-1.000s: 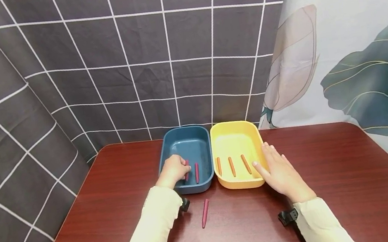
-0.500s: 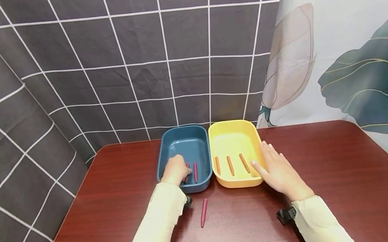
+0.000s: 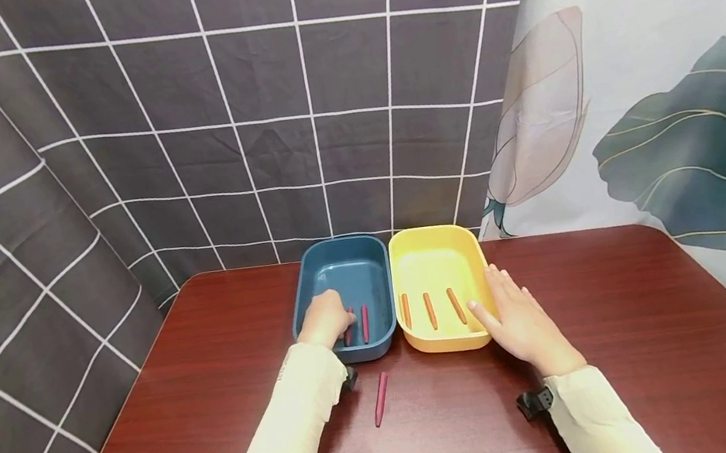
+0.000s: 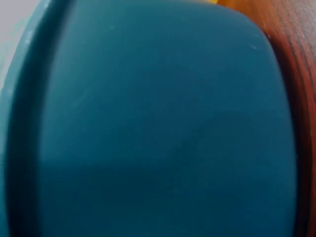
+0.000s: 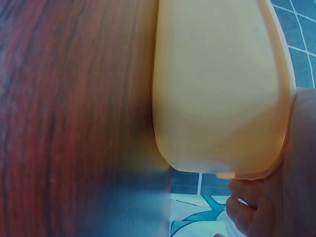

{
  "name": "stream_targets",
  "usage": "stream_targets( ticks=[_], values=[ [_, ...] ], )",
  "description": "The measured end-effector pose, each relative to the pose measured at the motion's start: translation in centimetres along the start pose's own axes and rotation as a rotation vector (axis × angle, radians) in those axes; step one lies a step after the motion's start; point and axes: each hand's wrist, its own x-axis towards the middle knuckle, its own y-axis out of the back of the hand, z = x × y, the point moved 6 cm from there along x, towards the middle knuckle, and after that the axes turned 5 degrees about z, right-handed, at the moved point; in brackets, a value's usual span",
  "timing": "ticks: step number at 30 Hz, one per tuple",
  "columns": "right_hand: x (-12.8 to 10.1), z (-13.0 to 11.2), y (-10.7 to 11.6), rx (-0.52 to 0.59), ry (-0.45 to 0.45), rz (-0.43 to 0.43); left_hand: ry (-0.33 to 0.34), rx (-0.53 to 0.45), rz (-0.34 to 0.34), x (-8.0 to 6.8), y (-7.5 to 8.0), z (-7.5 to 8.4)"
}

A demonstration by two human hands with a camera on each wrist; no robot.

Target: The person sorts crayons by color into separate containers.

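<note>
My left hand (image 3: 324,318) is down inside the blue tray (image 3: 368,257), fingers curled over a dark red stick (image 3: 348,326) at the near end – looks like I'm pinching it, though the knuckles hide the actual contact. A second dark red stick (image 3: 365,323) lies right beside it on the tray floor, roughly parallel. The left wrist view is useless here, just a blurry wall of the blue tray (image 4: 158,123) filling the frame.

My right hand (image 3: 520,318) is relaxed and flat, fingers straight, resting against the right outer wall of the yellow tray (image 3: 436,243) – holding nothing. The right wrist view shows the yellow tray (image 5: 217,89) from the side with fingertips (image 5: 247,210) at its far corner.

Three orange sticks (image 3: 429,310) sit in a row inside the yellow one. The two trays stand touching side by side near the back of the table (image 3: 634,342). One more dark red stick (image 3: 381,399) lies loose on the table, just in front of the blue tray, between my forearms.
</note>
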Motion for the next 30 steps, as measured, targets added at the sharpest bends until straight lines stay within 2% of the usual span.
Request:
stream_targets(
  ticks=[8,13,19,24,30],
  values=[
    [0.0,-0.2,0.0,0.016,-0.001,-0.001,-0.033,0.011,0.037,-0.9,1.2,0.0],
    [0.0,-0.4,0.1,0.009,0.007,0.005,-0.063,-0.053,0.088,-2.4,2.5,0.2],
    [-0.1,-0.4,0.2,0.005,0.007,0.005,-0.151,-0.158,0.122,-4.7,2.9,0.9],
    [-0.1,-0.3,0.2,0.001,-0.003,-0.005,-0.241,-0.173,0.181,-6.9,3.6,1.7],
    [-0.1,-0.5,0.4,-0.009,0.005,-0.002,-0.284,-0.188,0.128,-8.6,3.6,1.9]
  ],
)
